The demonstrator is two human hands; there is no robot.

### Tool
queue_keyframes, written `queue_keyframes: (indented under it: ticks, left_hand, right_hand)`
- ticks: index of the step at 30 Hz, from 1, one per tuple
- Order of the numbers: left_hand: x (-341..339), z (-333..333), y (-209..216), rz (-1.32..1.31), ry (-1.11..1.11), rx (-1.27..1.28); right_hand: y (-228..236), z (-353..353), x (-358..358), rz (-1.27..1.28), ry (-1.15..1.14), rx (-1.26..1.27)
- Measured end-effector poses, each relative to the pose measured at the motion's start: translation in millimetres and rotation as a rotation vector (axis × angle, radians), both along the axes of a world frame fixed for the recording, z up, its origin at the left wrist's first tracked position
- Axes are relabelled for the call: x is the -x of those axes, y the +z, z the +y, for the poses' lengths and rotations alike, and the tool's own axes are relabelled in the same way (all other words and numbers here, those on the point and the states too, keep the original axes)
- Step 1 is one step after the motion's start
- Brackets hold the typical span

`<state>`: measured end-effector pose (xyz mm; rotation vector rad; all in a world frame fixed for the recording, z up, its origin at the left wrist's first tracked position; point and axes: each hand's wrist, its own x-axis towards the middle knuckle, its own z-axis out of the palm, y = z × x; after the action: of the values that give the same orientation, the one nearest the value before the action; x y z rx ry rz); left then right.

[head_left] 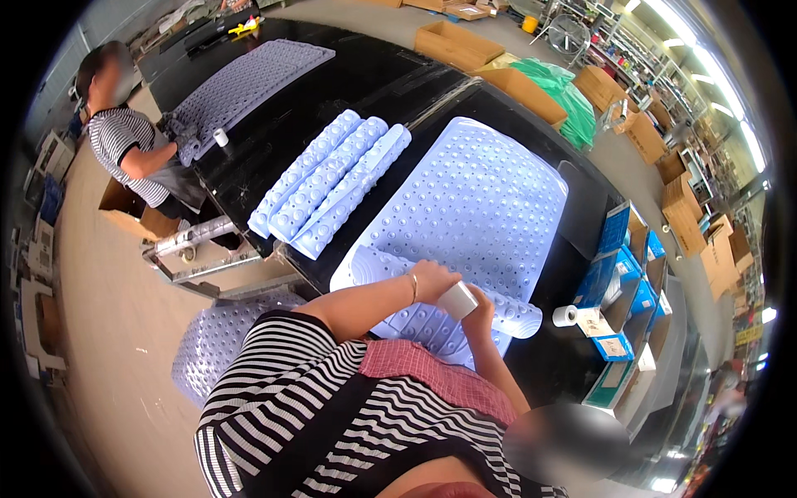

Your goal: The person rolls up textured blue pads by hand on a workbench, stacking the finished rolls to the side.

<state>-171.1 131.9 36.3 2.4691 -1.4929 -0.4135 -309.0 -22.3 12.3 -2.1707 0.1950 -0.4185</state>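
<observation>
A light-blue bath mat [481, 199] with raised round bumps lies on the black table in front of me, its near end curled into a roll [519, 318]. Over that roll, my left hand [435, 282] and my right hand [479, 314] hold a small white rectangular piece [457, 300] between them. The left fingers are closed at its upper left edge; the right fingers close round its right side. Whether it is a card, a label or a small box I cannot tell. Some of the roll is hidden under my hands.
Several rolled mats [328, 183] lie to the left. A small white roll [565, 315] stands at the right, beside blue-and-white boxes [610, 274]. A co-worker [124, 141] stands at far left by another mat [249, 83]. More mat material [220, 344] hangs below the table's left edge.
</observation>
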Motion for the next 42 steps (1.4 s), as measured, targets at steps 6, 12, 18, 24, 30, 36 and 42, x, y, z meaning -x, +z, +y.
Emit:
queue_keyframes:
  ticks: [6, 12, 18, 24, 30, 36, 42]
  left_hand:
    - [3, -6, 1, 0.019, -0.018, -0.017]
    - [-5, -6, -1, 0.061, -0.044, -0.07]
    - [-18, -19, 17, 0.219, -0.057, -0.211]
    - [19, -8, -10, -0.326, -0.017, 0.12]
    - [-2, -16, -32, -0.182, 0.01, 0.016]
    - [-45, -45, 6, 0.089, -0.077, 0.007]
    - [-71, 27, 92, 0.272, 0.179, 0.154]
  right_hand:
    - [18, 11, 30, 0.054, -0.07, -0.192]
    - [26, 18, 27, 0.099, -0.086, -0.244]
    - [-3, -4, 6, -0.053, -0.14, -0.348]
    - [-11, -21, -21, -0.102, -0.119, -0.286]
    - [6, 6, 1, 0.156, -0.067, -0.062]
    - [-52, -25, 98, 0.303, -0.166, -0.397]
    - [18, -111, 151, 0.247, -0.558, -0.58]
